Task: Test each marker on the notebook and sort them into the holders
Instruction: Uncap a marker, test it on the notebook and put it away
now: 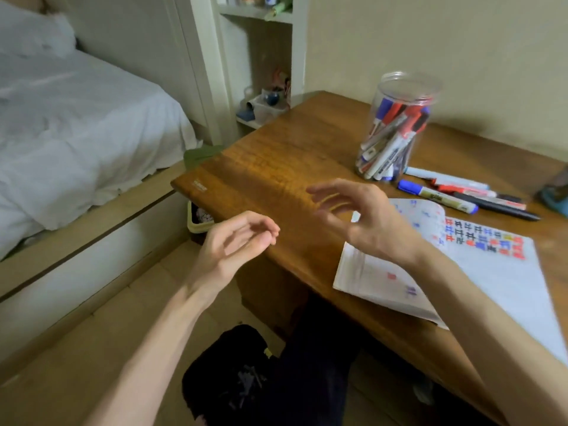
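Note:
An open notebook (491, 272) with red, blue and black test marks lies on the right of the wooden desk (276, 167). Behind it stands a clear plastic jar (396, 127) holding several markers. Beside the jar lie loose markers: a blue one (436, 196), a red one (479, 192), a black one (498, 207) and a pale one (445, 176). My right hand (359, 213) hovers over the notebook's left edge, fingers spread, holding nothing. My left hand (236, 241) floats left of the desk's front edge, fingers loosely curled and empty.
A teal object (553, 192) sits at the desk's right edge. A bed with white sheets (76, 124) fills the left. A small bin (199, 219) stands below the desk's left corner. Shelves with clutter (267, 99) are behind the desk. My dark-clothed legs (276, 379) are underneath.

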Available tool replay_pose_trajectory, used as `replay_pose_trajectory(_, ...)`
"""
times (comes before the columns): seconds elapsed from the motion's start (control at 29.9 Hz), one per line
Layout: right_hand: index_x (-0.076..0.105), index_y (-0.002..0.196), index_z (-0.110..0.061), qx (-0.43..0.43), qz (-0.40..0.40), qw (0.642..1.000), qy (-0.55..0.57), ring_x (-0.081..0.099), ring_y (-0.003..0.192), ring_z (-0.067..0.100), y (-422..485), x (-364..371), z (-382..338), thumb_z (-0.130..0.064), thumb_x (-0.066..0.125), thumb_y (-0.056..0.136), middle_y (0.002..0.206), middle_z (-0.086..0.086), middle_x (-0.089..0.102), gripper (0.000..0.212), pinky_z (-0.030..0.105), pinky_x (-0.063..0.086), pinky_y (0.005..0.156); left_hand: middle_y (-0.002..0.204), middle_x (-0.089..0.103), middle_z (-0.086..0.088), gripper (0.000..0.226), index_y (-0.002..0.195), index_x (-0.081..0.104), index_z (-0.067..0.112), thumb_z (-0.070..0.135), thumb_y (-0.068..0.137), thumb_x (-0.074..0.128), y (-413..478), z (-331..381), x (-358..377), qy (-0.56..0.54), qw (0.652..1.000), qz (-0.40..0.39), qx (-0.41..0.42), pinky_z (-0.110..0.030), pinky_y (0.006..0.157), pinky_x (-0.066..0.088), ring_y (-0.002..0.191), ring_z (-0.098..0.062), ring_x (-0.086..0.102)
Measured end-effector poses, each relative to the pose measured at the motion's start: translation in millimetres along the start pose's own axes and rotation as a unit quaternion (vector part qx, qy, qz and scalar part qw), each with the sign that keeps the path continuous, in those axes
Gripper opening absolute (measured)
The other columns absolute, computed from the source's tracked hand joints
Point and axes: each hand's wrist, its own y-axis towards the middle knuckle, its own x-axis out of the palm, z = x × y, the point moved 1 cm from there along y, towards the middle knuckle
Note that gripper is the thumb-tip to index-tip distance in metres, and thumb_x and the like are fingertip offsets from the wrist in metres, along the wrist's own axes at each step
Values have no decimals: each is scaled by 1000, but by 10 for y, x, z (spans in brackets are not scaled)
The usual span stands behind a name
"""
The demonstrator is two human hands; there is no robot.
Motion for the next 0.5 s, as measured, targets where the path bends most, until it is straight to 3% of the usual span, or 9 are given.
replay_pose_trajectory(0.1,71,130,-19,48,57,997,-17,72,101,5,-251,-386,191,-14,72,98,116,-7,74,32,23,60,90,95,71,-2,15,101,71,12,21,91,65,277,75,442,16,999,-41,11,-24,86,53,95,-18,68)
replay_pose_trajectory(0.27,75,123,-20,127,165,978,-31,75,95,9,-838,-935,613,-9,73,94,109,-8,77,31,29,62,87,96,72,2,19,100,70,15,30,90,65,651,225,1178,16,991,-127,32,-21,84,54,102,-18,68)
replay_pose_trajectory(0.4,77,117,-18,178,216,959,-51,75,92,9,-1237,-1219,875,-6,75,92,106,-10,77,28,32,63,84,96,72,6,21,101,69,20,37,91,65,925,286,1605,14,988,-154,28,-19,84,53,101,-15,68)
replay_pose_trajectory(0.5,77,114,-17,198,253,945,-59,75,90,12,-1402,-1304,1052,-6,75,91,104,-8,77,26,36,63,80,98,72,5,15,106,70,17,28,97,69,1124,270,1906,1,987,-162,16,-17,84,52,98,-11,69)
